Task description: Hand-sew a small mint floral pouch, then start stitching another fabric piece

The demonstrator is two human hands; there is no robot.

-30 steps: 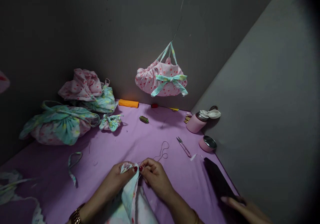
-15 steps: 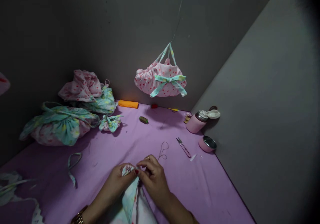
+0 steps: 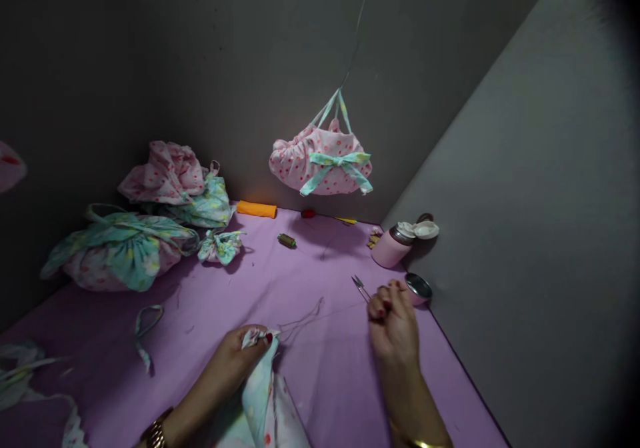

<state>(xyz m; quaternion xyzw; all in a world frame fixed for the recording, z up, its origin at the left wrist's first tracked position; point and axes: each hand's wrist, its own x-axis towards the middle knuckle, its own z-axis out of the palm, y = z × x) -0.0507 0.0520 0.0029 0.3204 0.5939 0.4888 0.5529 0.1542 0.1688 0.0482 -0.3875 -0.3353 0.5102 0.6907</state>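
Observation:
My left hand (image 3: 244, 349) is closed on the gathered edge of a mint-green and pink printed cloth (image 3: 263, 385), thumb pressed on top. The cloth hangs down toward the bottom of the head view. A thin sewing thread (image 3: 333, 313) runs from the pinched edge out to the right. At its far end my right hand (image 3: 395, 318) is raised with fingers pinched together; a needle, if one is there, is too small to see. Looser loops of thread lie near the cloth. Thread snips (image 3: 359, 287) lie just behind the right hand, which partly hides them.
A pink bottle (image 3: 389, 247) with its lid open and a pink cup (image 3: 419, 289) stand by the right wall. Printed fabric pouches (image 3: 125, 251) are piled at left. A thread spool (image 3: 287, 241) and orange roll (image 3: 256, 209) lie behind. A pink pouch (image 3: 333, 161) hangs above.
My right hand has moved away from the cloth to the right and up, drawing the thread out. My left hand keeps its hold on the cloth.

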